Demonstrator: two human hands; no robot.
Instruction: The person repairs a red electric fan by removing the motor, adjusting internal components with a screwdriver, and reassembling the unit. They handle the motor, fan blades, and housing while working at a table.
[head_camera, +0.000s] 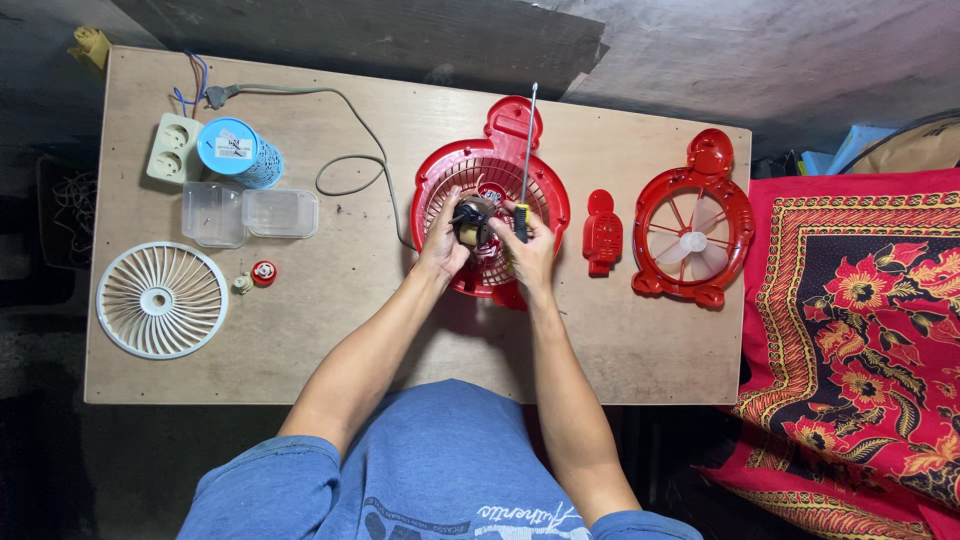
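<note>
Hands, left (443, 243) clutching one small motor (472, 220), right (530, 250) gripping one screwdriver (526, 165), over one red fan housing (445, 165).

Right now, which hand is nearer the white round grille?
Left. The left hand holds the small motor over the red fan housing, on the white grille's side; the right hand is farther, gripping the screwdriver.
</note>
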